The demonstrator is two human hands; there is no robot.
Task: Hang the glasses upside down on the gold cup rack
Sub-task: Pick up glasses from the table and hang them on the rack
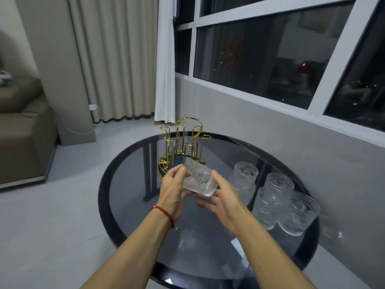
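Note:
A clear embossed glass (199,179) lies tilted on its side in the air above the table, held between both hands. My left hand (174,187) grips its left side with thumb and fingers. My right hand (221,197) cups it from the right and below. The gold cup rack (183,140) stands on its round green base just behind the held glass, and all its hooks are bare. Several more clear glasses (270,195) stand upright in a cluster on the right of the table.
The round dark glass table (129,197) sits close to a grey wall under a window on the right. A sofa (23,130) stands at the left, curtains hang behind, and pale floor lies to the left.

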